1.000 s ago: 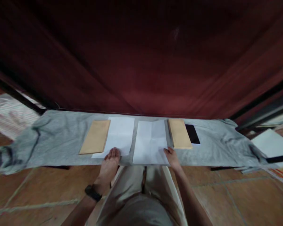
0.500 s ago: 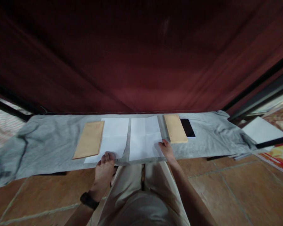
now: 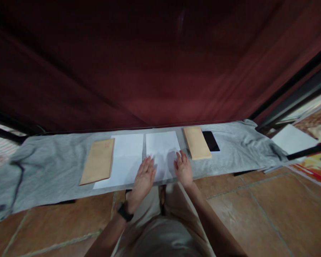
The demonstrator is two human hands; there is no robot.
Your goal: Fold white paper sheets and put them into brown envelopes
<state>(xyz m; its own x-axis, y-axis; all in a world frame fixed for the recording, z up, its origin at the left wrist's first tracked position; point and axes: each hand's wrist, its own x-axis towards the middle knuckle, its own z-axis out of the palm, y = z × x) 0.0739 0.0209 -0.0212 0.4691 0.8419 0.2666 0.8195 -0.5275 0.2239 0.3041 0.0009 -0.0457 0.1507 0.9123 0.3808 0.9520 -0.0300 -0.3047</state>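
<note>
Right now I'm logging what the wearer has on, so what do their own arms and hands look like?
Both forearms are bare, with no sleeves in view. The left hand has a dark band, like a watch or strap, around its wrist. The right hand wears nothing that shows: no glove, and no ring can be made out.

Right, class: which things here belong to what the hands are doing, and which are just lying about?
In use:
- left hand and right hand, both flat on the right sheet of paper

Lying about:
- left sheet of paper
- left envelope
- right envelope
- phone
- grey cloth underneath
</note>
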